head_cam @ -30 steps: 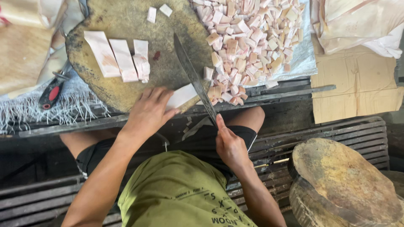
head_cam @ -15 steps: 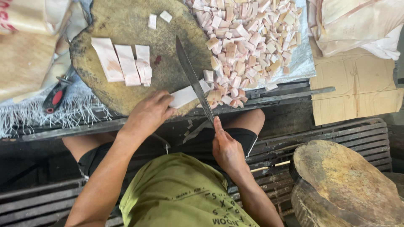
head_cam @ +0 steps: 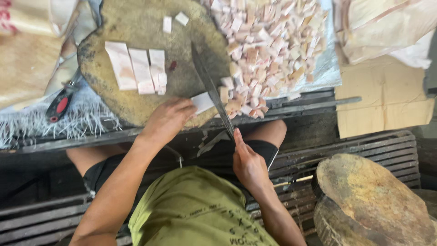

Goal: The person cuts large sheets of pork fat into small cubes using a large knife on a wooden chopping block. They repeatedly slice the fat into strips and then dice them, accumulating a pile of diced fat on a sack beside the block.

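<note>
- I have one view only, from the camera on the head, so no second view overlaps it.
- It looks steeply down the body: the green shirt (head_cam: 200, 209) fills the bottom edge, and the forearms reach up into the frame.
- It faces forward over the lap to the round chopping block (head_cam: 136, 91), which sits in the upper half.
- It is close: the left hand (head_cam: 166, 120) and right hand (head_cam: 248, 164) lie near mid-frame.
- A second block (head_cam: 373, 200) is cut off at the lower right corner.
</note>
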